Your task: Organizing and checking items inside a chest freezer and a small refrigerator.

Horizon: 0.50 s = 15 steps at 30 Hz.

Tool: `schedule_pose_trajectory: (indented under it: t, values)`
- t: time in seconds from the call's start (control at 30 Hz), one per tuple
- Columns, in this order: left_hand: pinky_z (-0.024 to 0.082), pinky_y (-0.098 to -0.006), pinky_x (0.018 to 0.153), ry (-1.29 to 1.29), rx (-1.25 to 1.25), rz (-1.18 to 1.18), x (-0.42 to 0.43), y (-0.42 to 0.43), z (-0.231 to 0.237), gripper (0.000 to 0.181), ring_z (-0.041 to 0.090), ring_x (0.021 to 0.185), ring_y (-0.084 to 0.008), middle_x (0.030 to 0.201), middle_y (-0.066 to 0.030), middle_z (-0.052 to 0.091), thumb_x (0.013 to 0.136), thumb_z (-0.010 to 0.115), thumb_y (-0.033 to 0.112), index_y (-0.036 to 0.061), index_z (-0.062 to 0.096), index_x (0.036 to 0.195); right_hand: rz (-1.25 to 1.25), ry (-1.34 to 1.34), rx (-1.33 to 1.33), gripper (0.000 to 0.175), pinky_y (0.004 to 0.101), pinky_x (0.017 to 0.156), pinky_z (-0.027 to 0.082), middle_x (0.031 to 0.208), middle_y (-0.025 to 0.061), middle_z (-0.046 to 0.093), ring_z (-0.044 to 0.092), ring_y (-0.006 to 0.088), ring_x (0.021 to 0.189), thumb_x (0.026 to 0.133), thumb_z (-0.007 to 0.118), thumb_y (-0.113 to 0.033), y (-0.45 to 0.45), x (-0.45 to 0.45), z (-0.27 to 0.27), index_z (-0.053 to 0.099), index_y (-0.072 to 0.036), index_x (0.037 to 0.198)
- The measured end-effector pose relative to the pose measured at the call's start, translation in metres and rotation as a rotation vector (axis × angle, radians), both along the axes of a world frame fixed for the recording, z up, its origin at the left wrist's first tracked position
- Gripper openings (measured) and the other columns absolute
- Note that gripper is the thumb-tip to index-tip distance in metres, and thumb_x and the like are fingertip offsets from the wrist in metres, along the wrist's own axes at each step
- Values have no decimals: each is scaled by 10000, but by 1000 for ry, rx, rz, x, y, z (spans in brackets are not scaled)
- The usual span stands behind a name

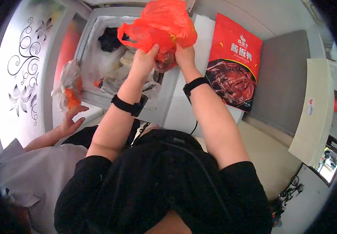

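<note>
With both hands I hold up a red plastic bag [165, 23] over the right side of an open chest freezer [166, 96]. My left hand [142, 60] pinches the bag near its handle loop. My right hand [185, 55] grips the bag's other side. Between my hands hangs a dark reddish bundle [165, 60] in clear plastic; what it is, I cannot tell. Under the red bag, a black plastic bag [110, 39] and several pale plastic-wrapped packages [113, 77] lie inside the frosted freezer.
Left of the freezer is another person's hand [70, 121], close to a white and orange plastic-wrapped bundle [70, 84]. A large red food package [234, 61] lies on the white surface [183, 108] at right. A patterned frosted-glass panel [25, 67] borders the left.
</note>
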State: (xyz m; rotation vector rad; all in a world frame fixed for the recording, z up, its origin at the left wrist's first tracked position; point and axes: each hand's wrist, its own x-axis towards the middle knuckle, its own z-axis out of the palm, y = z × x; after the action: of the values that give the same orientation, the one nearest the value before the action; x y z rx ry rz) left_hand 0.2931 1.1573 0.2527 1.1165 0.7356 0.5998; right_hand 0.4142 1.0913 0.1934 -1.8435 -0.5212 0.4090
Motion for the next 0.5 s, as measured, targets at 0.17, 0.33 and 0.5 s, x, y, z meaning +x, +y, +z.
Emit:
schedule_pose_trajectory:
  t: [0.17,0.33,0.5]
  values:
    - [458,-313,740,70,-2,105,3,-2,6,236,579,827,-168,949,-80,614,896,498,161,-14,560,1041,46,-26,-131,289,419,799,450,983,204,615,559,385,961,817,546,-197,5,-2,4,570,-61,1070]
    - [469,-355,688,377,172,98,4,8,-4,229,616,747,-230,817,-139,640,886,506,194,-12,601,923,111,-64,-85,274,431,765,465,930,204,625,575,392,913,791,573,-173,19,-9,-6,584,-61,1040]
    - [463,-433,725,640,536,-20,-8,26,-40,350,600,818,-364,836,-237,616,865,515,309,-27,612,872,209,-205,-195,231,456,747,472,905,206,627,585,392,875,777,567,-153,38,-16,-30,605,-52,981]
